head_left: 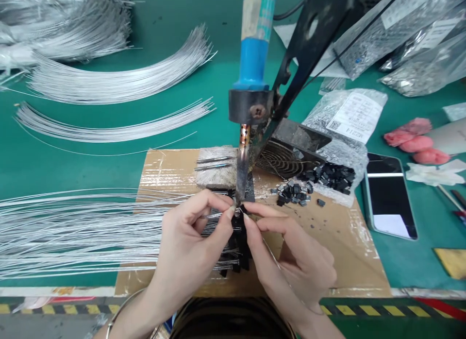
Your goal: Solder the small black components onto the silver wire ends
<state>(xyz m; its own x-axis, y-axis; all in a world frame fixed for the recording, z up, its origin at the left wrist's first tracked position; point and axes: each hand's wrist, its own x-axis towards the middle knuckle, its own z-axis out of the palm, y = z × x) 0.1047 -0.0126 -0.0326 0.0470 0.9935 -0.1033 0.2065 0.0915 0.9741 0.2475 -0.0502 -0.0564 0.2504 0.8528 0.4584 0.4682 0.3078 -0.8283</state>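
Observation:
A soldering iron (pixel 254 62) with a blue handle hangs in a black clamp, tip down, between my two hands. Just left of the tip, my left hand (pixel 198 239) is closed in a pinch on the end of a thin grey wire; the fingertips hide most of it. Strands of solder wire (pixel 271 254) run across the palm side of my right hand (pixel 291 251), whose thumb and fingers pinch it right beside the tip. A small shiny end shows between the fingertips. Below, several wire ends meet a black fixture (pixel 238 251).
Long grey wires (pixel 73 232) stretch leftward, with more bundles (pixel 120 81) behind. Small black pieces (pixel 293 192) lie on the cardboard (pixel 327 246) near a fan (pixel 284 157). A sponge pad (pixel 214 176) holds thin rods. Rightward are a phone (pixel 391 198) and plastic bags (pixel 345 115).

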